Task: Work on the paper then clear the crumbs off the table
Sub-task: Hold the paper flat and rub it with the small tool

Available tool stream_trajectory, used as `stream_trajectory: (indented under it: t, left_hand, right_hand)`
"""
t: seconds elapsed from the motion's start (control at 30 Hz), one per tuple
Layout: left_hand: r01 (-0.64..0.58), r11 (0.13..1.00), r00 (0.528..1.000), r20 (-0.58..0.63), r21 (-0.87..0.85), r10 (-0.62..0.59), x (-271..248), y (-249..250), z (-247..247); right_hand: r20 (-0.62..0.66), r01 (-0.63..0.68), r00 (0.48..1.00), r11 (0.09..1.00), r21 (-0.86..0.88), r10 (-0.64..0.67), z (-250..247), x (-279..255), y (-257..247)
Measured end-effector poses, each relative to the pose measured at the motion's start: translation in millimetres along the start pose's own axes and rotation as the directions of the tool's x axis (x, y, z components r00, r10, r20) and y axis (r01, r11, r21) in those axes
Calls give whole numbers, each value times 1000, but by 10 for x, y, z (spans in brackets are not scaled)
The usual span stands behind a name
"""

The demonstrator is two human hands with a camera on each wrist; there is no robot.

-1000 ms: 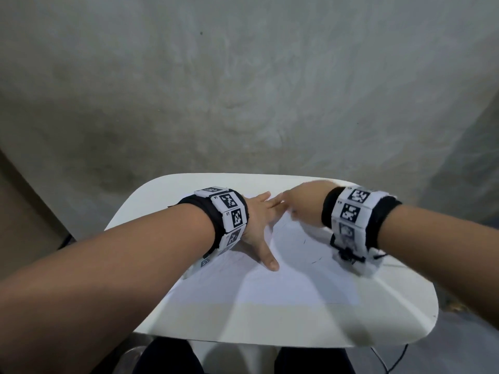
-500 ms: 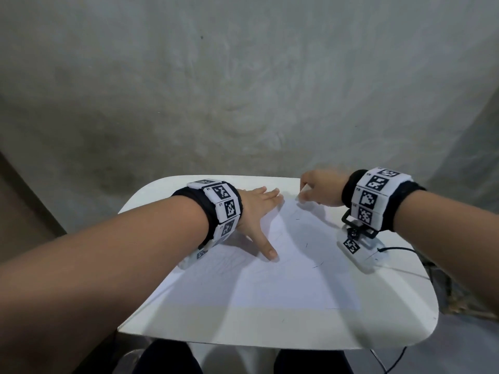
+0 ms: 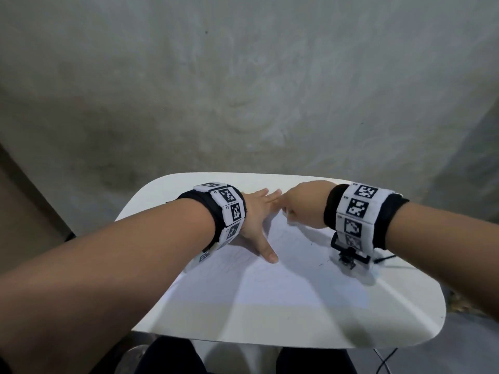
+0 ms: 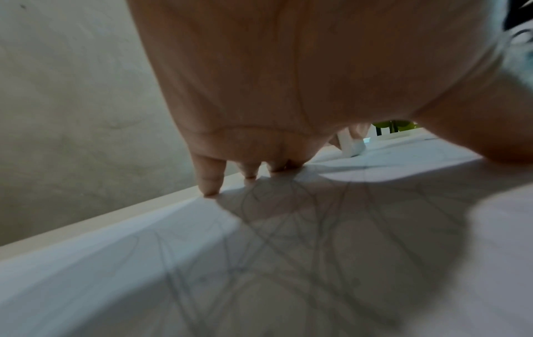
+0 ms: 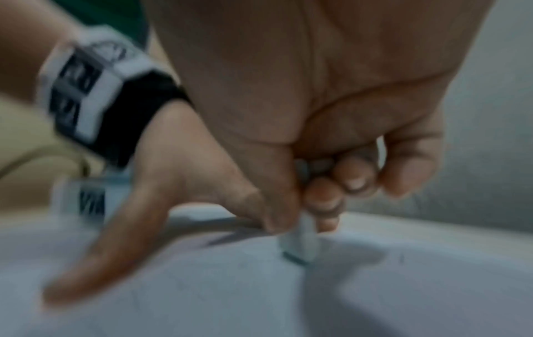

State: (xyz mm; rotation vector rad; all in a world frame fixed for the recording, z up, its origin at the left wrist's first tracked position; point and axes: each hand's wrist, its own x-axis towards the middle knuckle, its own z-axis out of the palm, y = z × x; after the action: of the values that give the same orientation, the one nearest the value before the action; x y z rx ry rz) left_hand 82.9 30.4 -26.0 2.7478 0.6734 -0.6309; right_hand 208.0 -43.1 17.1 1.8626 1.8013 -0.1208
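A white sheet of paper [image 3: 286,287] with faint pencil lines lies on a small white table [image 3: 405,319]. My left hand [image 3: 256,220] lies flat on the paper's far left part, fingers spread and thumb pointing toward me. The same fingers [image 4: 210,180] press the paper [image 4: 288,262] near its far edge in the left wrist view. My right hand [image 3: 299,206] pinches a small white eraser [image 5: 300,241] between thumb and fingers, its end down on the paper [image 5: 403,296] close to the left hand's fingertips. A few dark specks [image 3: 321,264] lie on the sheet.
A bare grey concrete wall [image 3: 243,90] rises right behind the table. A thin black cable [image 3: 386,257] runs from my right wrist camera over the table's right side. My dark-clothed legs [image 3: 172,357] show under the near edge.
My right hand has swung back left from the paper's far right corner and now meets the left hand's fingertips. The left hand has stayed flat on the paper.
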Motion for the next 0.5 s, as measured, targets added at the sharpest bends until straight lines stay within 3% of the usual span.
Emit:
stream_trajectory:
  t: [0.13, 0.27, 0.33, 0.4, 0.5]
  left_hand:
    - [36, 996, 999, 32, 78, -38, -15, 38, -16]
    - [13, 1000, 1000, 10, 25, -13, -1, 7, 8]
    - [32, 997, 999, 33, 65, -34, 1, 12, 3]
    - [36, 996, 999, 33, 77, -39, -8, 19, -4]
    - [36, 999, 999, 0, -18, -36, -26, 24, -6]
  right_hand:
    - [-13, -137, 990, 990, -36, 137, -55, 6, 230]
    - [-12, 71, 997, 997, 43, -71, 16, -53, 10]
    - [-7, 10, 1000, 997, 78, -9, -10, -4, 102]
    - [-21, -99, 995, 995, 9, 99, -55, 22, 153]
    - [-10, 53, 999, 998, 33, -52, -6, -18, -88]
